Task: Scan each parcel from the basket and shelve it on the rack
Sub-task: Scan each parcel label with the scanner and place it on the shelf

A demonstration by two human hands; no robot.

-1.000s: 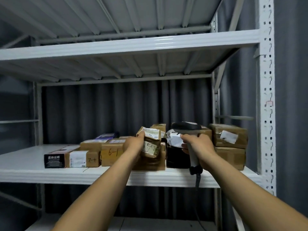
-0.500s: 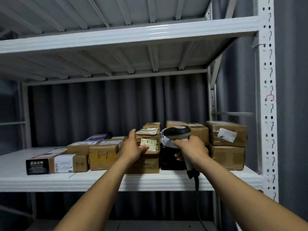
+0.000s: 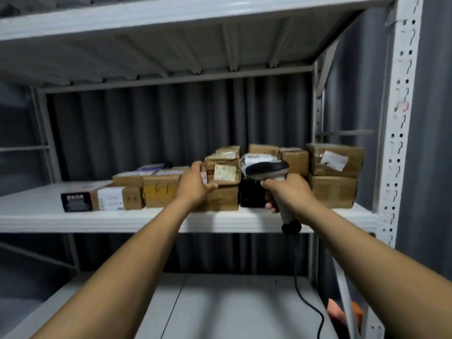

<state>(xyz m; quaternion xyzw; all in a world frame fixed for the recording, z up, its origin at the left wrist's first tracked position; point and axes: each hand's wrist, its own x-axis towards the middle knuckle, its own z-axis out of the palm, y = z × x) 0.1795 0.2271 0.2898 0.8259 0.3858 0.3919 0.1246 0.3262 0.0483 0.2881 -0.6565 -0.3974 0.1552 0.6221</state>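
Seating the parcel (image 3: 222,170) is the step in hand, by my reading. The left hand (image 3: 195,185) clasps its left end, thumb along the lower front edge, fingers curled over the top corner. The parcel rests on a larger cardboard box (image 3: 221,200) on the middle shelf (image 3: 159,220) of the rack (image 3: 401,113), label facing out.

The right hand (image 3: 289,193) is wrapped round the grip of the barcode scanner (image 3: 266,168). The scanner head is level with the label and just to its right, and the cable (image 3: 295,265) hangs below the shelf.

To do it well:
- Push the parcel back until its base bears flat on the box beneath, then let go (the top piece looks small and crumpled, so likely to tip).
- Keep the label outward.
- Hold the scanner head clear of the black parcel (image 3: 252,198) behind it.
- Mind the cable against the shelf lip.

Not resolved:
- The parcel's underside and rear are hidden, so any overhang is unknown.
- No beam is visible, so I cannot tell whether the scan is done.
- The trigger finger is hidden behind the grip.
- The label print is too blurred to read, though "6-1" is legible on the neighbouring box (image 3: 160,192).
- An orange shape (image 3: 342,313) at lower right is cut off by the upright and cannot be identified.
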